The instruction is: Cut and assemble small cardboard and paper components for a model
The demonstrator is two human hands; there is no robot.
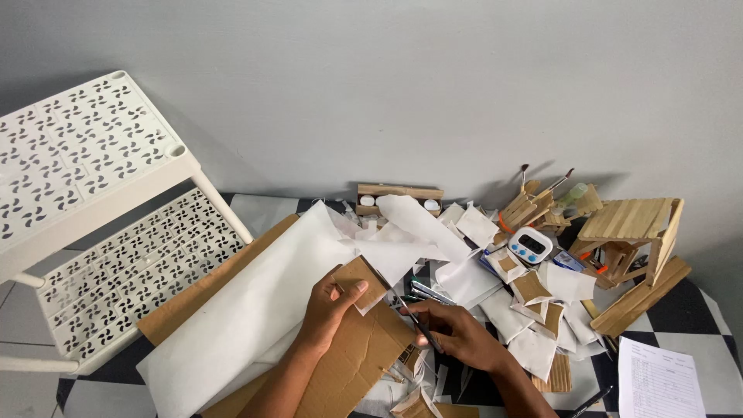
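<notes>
Brown cardboard piece (361,280), flat, white-backed, corner torn.

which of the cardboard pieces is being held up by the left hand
The small brown cardboard square, pinched in the left hand; the larger cardboard sheet lies flat beneath the hands.

The rack (101,232) runs off the left edge, the printed sheet (660,381) off the bottom, and the right hand (457,333) hides most of its thin dark tool (414,317).
</notes>
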